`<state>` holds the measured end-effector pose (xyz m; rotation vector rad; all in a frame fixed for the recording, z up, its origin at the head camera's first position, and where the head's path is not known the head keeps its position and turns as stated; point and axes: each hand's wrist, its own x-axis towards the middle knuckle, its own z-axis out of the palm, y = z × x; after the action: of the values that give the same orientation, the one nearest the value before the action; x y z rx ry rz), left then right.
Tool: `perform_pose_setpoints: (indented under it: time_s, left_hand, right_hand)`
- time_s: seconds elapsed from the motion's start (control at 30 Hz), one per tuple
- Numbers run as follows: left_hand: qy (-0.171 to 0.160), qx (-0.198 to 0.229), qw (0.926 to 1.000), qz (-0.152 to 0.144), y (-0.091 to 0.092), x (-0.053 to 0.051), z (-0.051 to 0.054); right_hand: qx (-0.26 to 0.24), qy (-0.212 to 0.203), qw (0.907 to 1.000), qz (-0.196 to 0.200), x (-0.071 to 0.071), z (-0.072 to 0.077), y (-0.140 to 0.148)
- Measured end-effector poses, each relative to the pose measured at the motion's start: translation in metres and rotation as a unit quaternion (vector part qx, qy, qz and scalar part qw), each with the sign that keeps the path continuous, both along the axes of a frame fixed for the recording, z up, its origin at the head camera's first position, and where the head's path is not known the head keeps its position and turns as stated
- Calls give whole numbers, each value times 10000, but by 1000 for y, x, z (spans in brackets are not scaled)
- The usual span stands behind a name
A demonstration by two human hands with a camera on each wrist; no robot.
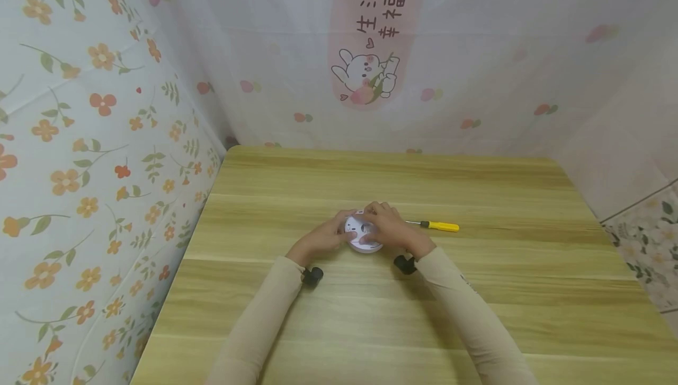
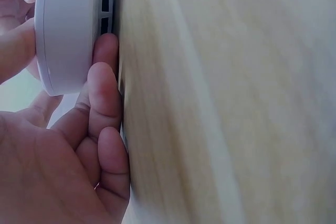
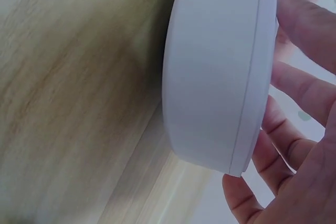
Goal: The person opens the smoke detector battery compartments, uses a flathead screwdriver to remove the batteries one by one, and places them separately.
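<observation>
A round white smoke detector [image 1: 365, 247], slotted back face up, lies between both hands over the middle of the table. In the left wrist view its smooth side [image 2: 68, 30] shows, with dark vents on the side facing the wood. My left hand [image 1: 332, 233] grips its left edge, fingertips tucked beneath the rim and the thumb on the upper face. My right hand [image 1: 389, 226] holds it from the right, fingers reaching over the far rim and thumb on the back face. In the right wrist view, those fingers lie along the back of the detector [image 3: 215, 72].
A screwdriver [image 1: 442, 226] with a yellow and black handle lies just right of the right hand, its shaft partly hidden. The wood-grain table [image 1: 349, 332] meets a printed curtain [image 1: 275, 79] behind and a floral one [image 1: 79, 155] at left.
</observation>
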<state>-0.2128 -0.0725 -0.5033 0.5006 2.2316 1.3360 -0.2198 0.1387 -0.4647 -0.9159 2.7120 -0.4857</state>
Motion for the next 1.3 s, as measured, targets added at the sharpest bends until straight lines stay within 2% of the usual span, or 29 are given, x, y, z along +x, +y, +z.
perform_pose_setpoints:
  time_s: [0.4, 0.67, 0.87, 1.07, 1.3]
  left_hand:
    - [172, -24, 9998, -51, 1, 0, -3]
    - [-110, 147, 9998, -68, 1, 1, 0]
    - [-55, 169, 9998, -107, 2, 1, 0]
    - [-140, 292, 9994, -122, 3, 2, 2]
    - [-34, 165, 9998, -98, 3, 3, 2]
  right_hand:
    - [2, 116, 9998, -154, 2, -5, 0]
    - [-74, 99, 9999, -107, 4, -2, 2]
    - [-76, 48, 9999, -79, 5, -1, 2]
    - [-8, -17, 9999, -99, 4, 1, 1]
    - [113, 128, 9995, -270, 7, 0, -1]
